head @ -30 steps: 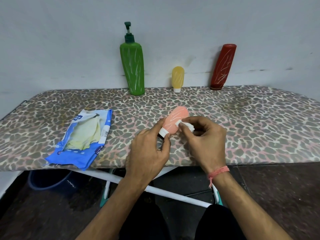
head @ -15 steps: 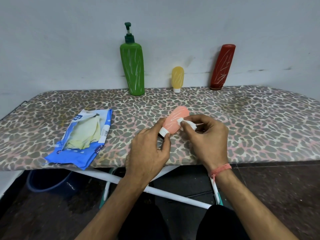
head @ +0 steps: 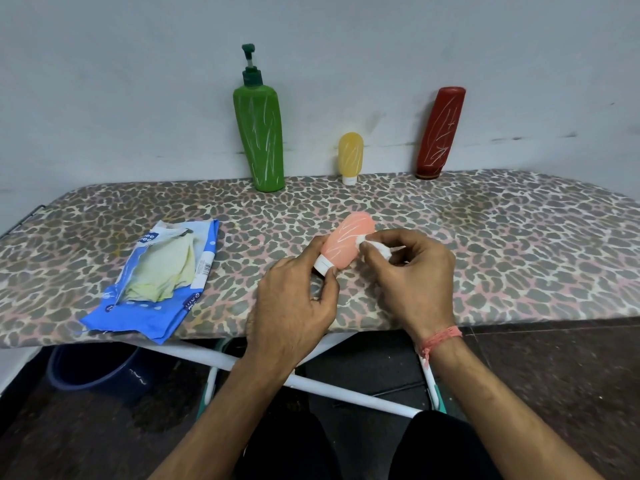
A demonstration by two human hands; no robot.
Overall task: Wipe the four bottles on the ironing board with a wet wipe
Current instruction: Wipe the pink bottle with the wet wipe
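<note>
left hand [head: 294,303] pinches pink bottle [head: 346,242] by cap | right hand [head: 410,278] clamps wet wipe [head: 372,242] | rub along streaks, rotate bottle

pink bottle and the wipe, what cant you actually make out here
Head view only:
- Pink bottle: its underside faces away, and the left hand covers part of the white cap.
- Wet wipe: mostly bunched inside the right hand; its full size is hidden.
- Wipe packet: print too small to read.
- Bucket under the ironing board: contents hidden.
</note>
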